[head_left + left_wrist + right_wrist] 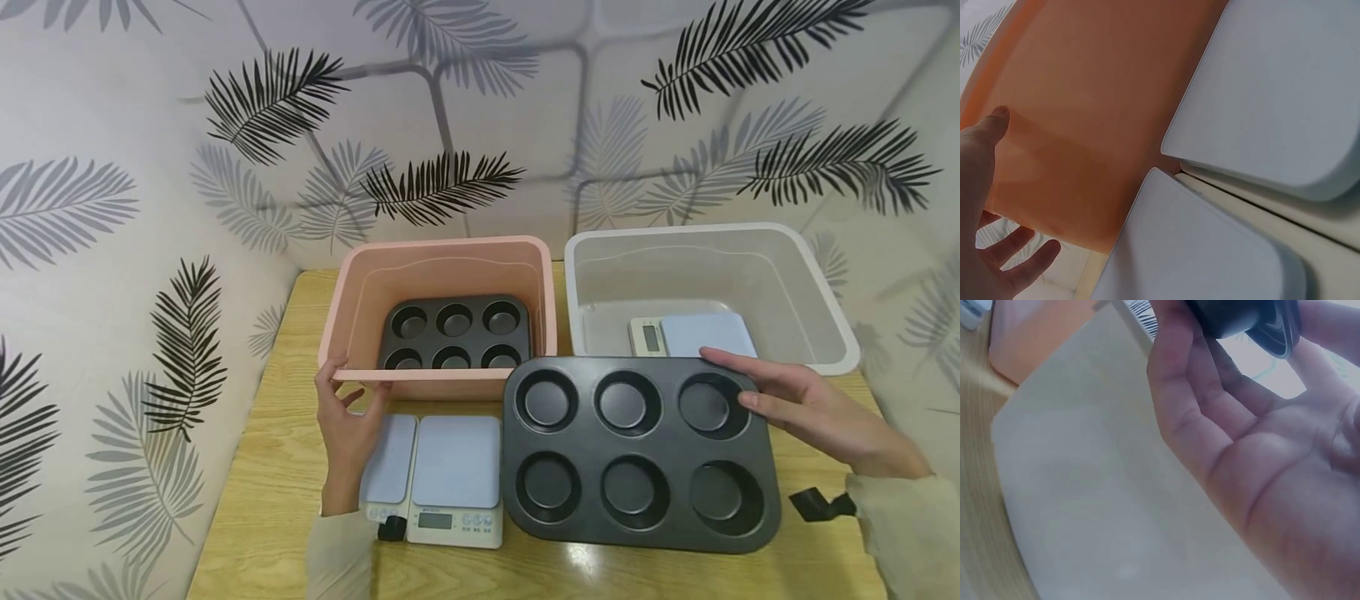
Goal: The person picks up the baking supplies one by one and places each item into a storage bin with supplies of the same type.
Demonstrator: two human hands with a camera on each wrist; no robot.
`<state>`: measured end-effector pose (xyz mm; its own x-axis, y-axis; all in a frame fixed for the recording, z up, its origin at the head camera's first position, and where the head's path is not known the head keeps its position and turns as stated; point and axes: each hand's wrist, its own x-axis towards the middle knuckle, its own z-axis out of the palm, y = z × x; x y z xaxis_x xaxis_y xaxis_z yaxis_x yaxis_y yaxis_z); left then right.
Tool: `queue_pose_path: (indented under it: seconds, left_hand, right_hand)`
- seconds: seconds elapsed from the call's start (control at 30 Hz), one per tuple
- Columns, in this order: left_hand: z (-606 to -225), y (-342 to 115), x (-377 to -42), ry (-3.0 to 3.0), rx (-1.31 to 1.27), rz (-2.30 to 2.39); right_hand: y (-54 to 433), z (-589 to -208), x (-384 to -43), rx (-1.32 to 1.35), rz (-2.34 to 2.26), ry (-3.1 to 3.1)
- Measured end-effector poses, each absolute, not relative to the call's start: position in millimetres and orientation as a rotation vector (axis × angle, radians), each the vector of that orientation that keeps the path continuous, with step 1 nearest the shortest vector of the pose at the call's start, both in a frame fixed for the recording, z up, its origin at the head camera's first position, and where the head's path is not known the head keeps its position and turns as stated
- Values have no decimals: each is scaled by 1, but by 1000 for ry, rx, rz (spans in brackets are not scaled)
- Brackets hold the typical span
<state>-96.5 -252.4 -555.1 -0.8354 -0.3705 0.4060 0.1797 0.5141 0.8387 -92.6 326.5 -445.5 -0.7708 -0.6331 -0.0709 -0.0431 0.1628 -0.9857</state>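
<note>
Right hand (813, 408) is gripping the far right edge of the large muffin tray (639, 454), still on the table in front of the white bin (825, 300). Left hand (347, 421) is pinching the pink bin (442, 250) front rim. One muffin tray (452, 333) already sitting inside pink bin; two kitchen scales (457, 471) left out in front of it.

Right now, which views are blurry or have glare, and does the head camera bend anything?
Head view: sharp, but wide-angle bends the wall lines, and a small glare spot sits on the table below the muffin tray. Left wrist view: pink bin close and soft. Right wrist view: right hand fills the frame, blurred.
</note>
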Motion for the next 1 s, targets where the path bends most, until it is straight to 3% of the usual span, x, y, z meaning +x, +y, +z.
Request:
queue_pose_path:
  seconds: [1.0]
  left_hand:
    - [-559,-254,-98,-2175,139,-1313]
  right_hand:
    - [268,-420,-163,-581,-2183,1635]
